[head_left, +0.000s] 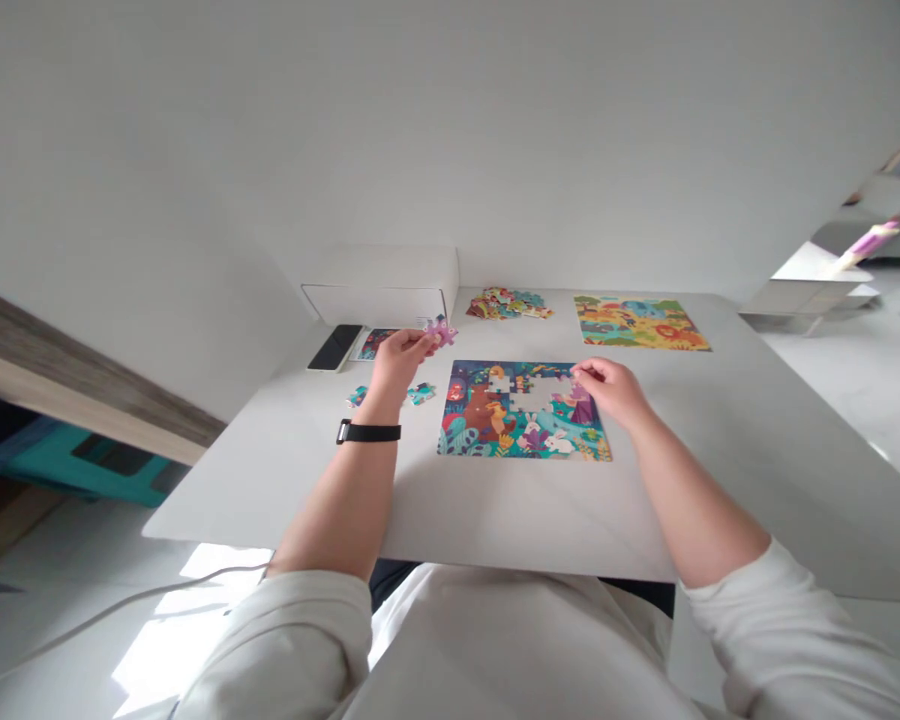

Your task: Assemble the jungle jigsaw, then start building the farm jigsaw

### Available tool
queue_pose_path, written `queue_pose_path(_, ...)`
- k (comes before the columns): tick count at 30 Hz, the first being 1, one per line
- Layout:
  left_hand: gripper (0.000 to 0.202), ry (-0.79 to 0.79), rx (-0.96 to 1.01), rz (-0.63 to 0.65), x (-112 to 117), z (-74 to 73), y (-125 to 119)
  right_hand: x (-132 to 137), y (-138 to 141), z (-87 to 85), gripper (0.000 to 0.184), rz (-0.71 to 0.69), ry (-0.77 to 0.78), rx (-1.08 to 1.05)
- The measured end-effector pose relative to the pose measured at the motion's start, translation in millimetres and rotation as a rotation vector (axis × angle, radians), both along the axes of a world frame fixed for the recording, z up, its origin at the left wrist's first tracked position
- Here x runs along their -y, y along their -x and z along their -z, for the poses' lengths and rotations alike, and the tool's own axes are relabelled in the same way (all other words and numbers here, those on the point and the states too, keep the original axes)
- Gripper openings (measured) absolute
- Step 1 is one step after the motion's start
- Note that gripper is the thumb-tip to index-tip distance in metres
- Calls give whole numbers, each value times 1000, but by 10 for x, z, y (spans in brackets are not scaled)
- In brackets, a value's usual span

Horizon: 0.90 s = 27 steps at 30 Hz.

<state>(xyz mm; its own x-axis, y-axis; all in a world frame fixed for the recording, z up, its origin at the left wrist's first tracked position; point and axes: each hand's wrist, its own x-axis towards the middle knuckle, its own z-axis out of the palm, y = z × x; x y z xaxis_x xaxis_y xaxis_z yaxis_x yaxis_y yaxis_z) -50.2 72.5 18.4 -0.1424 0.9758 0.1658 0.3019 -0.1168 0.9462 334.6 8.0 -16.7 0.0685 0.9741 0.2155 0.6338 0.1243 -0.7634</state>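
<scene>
My left hand (399,362), with a black band on its wrist, pinches a purple jigsaw puzzle piece (441,331) above the table. In front of me lies a partly filled jigsaw puzzle (487,425) with animals and plants; a pale gap shows in its upper middle and a smaller one near the top left. At the puzzle's upper right edge is my right hand (607,388), its thumb and fingertips closed together. Whether anything sits between them is too small to make out. Loose teal puzzle pieces (421,394) lie left of the puzzle, partly behind my left forearm.
A white box (375,300) stands against the wall, with a phone (335,347) and a small picture card (371,344) before it. Farther back lie a pile of mixed pieces (506,303) and a yellow animal puzzle (641,323). The white table (525,520) ends near my body.
</scene>
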Motion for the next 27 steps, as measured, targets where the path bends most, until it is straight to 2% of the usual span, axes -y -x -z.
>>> queue_pose_path(2, 41, 28, 113, 147, -14, -76, -272, -95, 28, -188, 28, -13, -34, -113)
queue_pose_path(5, 45, 39, 180, 347, -18, -196, -719, -212, 120, -503, 32, -91, -28, -208)
queue_pose_path(7, 44, 45, 220, 432, -7, -249, -997, -261, 200, -667, 36, -150, 3, -276)
queue_pose_path(9, 42, 73, 239, 483, 6, -265, -1235, -297, 267, -752, 39, -192, 23, -326)
queue_pose_path(12, 36, 125, 240, 513, 10, -213, -1489, -356, 298, -730, 36, -168, 46, -376)
queue_pose_path(15, 31, 153, 193, 525, -17, -86, -1611, -420, 236, -630, 38, -151, 78, -371)
queue_pose_path(21, 26, 19, -115, 489, -70, 185, -1595, -462, 52, -512, 40, -197, 147, -260)
queue_pose_path(27, 30, -7, -297, 509, -7, 208, -1571, -477, -46, -438, 39, -224, 226, -212)
